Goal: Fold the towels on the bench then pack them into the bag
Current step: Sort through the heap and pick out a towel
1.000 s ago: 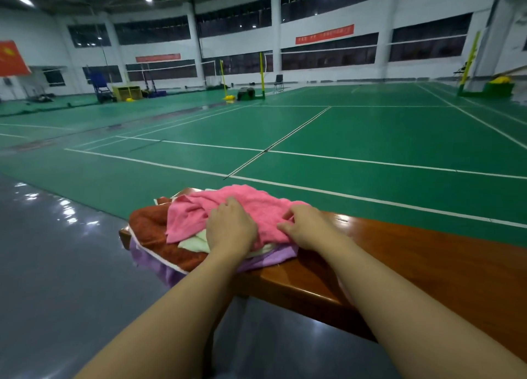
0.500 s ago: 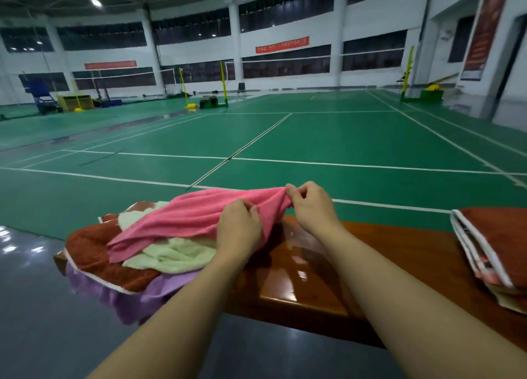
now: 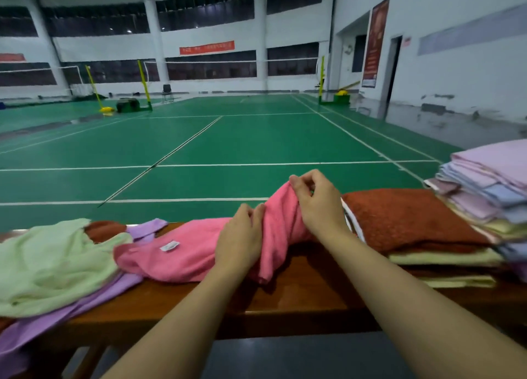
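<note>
Both hands are on one pink towel (image 3: 194, 253): left hand (image 3: 242, 236) gripping its middle, right hand (image 3: 316, 202) pinching the raised end. It's dragged rightward off the loose pile now, draped over the desk (image 3: 299, 293). Two folded stacks right of them.

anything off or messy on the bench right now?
Nothing damaged. The unfolded pile at the bench's left end is untidy: the purple towel droops over the front edge under the green towel. Both the left hand and right hand grip the bunched pink towel. The folded stacks sit neatly.
</note>
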A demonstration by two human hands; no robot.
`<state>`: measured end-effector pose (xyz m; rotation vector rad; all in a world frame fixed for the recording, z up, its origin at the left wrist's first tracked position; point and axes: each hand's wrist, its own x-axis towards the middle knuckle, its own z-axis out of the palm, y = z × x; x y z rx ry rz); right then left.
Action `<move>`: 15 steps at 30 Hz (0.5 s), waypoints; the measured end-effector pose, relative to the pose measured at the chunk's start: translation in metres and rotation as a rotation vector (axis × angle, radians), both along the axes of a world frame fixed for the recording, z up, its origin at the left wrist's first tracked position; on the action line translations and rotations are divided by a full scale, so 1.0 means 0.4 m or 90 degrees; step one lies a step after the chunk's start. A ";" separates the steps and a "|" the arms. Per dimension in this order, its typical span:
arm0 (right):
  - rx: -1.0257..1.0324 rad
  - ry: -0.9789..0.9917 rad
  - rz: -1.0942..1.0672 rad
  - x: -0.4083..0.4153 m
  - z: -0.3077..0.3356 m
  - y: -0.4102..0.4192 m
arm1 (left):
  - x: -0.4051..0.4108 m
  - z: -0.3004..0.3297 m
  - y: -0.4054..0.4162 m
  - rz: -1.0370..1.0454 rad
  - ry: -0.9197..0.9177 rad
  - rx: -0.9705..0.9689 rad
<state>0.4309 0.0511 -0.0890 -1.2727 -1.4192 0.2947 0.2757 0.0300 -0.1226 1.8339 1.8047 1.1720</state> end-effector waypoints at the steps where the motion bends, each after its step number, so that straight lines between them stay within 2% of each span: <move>1: -0.008 -0.032 -0.004 0.020 -0.008 -0.001 | 0.010 -0.006 -0.003 -0.008 0.001 -0.014; 6: -0.114 -0.189 -0.061 0.075 -0.032 0.005 | 0.021 -0.009 0.020 -0.015 -0.016 -0.023; 11: -0.180 -0.348 -0.096 0.085 -0.038 0.026 | -0.017 0.017 0.075 -0.020 -0.164 -0.082; 13: -0.136 -0.354 -0.111 0.077 -0.042 0.040 | -0.020 0.019 0.086 -0.039 -0.167 -0.124; 15: -0.027 -0.307 -0.106 0.056 -0.043 0.047 | -0.023 0.014 0.103 -0.047 -0.179 -0.178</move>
